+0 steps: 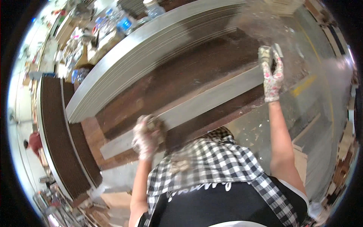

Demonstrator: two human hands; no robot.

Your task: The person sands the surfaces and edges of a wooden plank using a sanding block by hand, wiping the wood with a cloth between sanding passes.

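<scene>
1. Far left: a dark ribbed stack of boards (pixel 56 132) with pale edges curves down the frame. A person in a red top (pixel 34 143) stands beyond it, small and blurred.
2. Upper left: a cluttered bench with plastic bottles (pixel 123 23), too blurred to sort out.
3. A tall stack of grey panels (pixel 151 49) runs diagonally from lower left to upper right along the far side of the tabletop (pixel 189 72), which is dark brown and stained.
4. One long grey plank (pixel 211 98) lies flat on the tabletop, nearer than the stack and parallel to it.
5. Left hand (pixel 146 136), in a floral work glove, sits on the plank near its left end. The grip is clenched; it looks closed on the plank's edge, though motion blur hides the fingers.
6. Centre bottom: the person's checked shirt and black apron (pixel 211 196) fill the lower frame.
7. Right hand (pixel 272 72), same kind of glove, arm stretched out, is at the plank's right end. The grip is closed around a flat-bladed scraper (pixel 275 51), whose pale blade sticks up above the fingers.
8. Right: a grey concrete floor (pixel 321 94) with a yellow painted line (pixel 302 86); wood offcuts (pixel 346 143) are piled along the far right rim.
</scene>
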